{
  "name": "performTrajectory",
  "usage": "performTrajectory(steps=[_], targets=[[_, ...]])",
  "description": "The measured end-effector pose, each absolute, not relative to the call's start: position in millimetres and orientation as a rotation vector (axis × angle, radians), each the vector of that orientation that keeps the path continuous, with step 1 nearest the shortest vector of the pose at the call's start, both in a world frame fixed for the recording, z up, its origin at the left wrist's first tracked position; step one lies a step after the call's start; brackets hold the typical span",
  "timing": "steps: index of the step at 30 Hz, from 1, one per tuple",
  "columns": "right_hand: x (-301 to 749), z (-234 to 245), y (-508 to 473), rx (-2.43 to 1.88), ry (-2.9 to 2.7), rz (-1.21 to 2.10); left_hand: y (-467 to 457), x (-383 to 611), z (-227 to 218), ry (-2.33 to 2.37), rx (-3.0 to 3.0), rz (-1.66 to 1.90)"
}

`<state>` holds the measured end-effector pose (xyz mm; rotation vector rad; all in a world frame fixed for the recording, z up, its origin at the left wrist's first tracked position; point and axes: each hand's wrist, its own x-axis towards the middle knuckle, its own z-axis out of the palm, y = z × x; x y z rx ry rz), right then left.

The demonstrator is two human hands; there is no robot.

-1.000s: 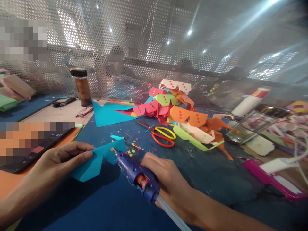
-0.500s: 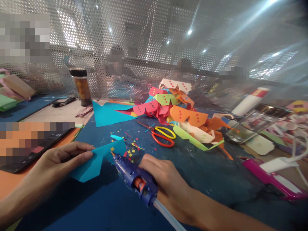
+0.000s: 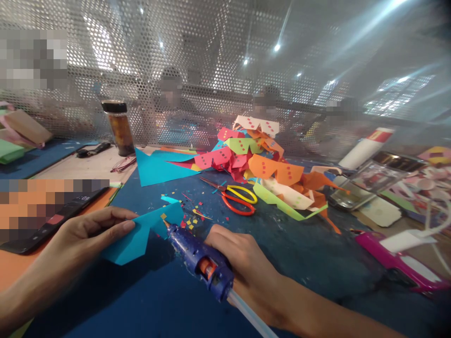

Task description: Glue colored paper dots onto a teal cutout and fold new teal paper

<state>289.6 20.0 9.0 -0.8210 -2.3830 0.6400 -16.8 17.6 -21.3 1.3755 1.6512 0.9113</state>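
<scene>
My left hand (image 3: 91, 234) pinches the left side of a folded teal paper piece (image 3: 143, 234) and holds it just above the dark blue mat (image 3: 169, 300). My right hand (image 3: 243, 267) is wrapped round a blue hot glue gun (image 3: 199, 260) with an orange trigger and a clear glue stick at its back. The gun's nozzle touches the lower right edge of the teal paper. Small coloured paper bits lie just beyond the nozzle.
Red and yellow scissors (image 3: 236, 199) lie in the middle, before a pile of cut coloured paper shapes (image 3: 260, 162). A teal sheet (image 3: 158, 169) and dark jar (image 3: 119, 126) stand behind. A black phone (image 3: 52, 220) lies left, a magenta tool (image 3: 398, 263) right. Perforated metal screen across the back.
The glue gun's nozzle has shifted slightly along the teal paper's edge. My left hand keeps the paper almost still.
</scene>
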Motion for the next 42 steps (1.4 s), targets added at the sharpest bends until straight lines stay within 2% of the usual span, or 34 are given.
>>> performTrajectory(steps=[17,29,42], targets=[[289,11,20,-0.83,-2.346,0.652,15,-12,-15,1.648,1.397,0.892],[291,9,20,-0.844,-2.349,0.611,16,-4,-11,1.595,1.224,1.075],[290,8,20,-0.86,-2.376,0.589,17,-9,-11,1.567,1.171,0.987]])
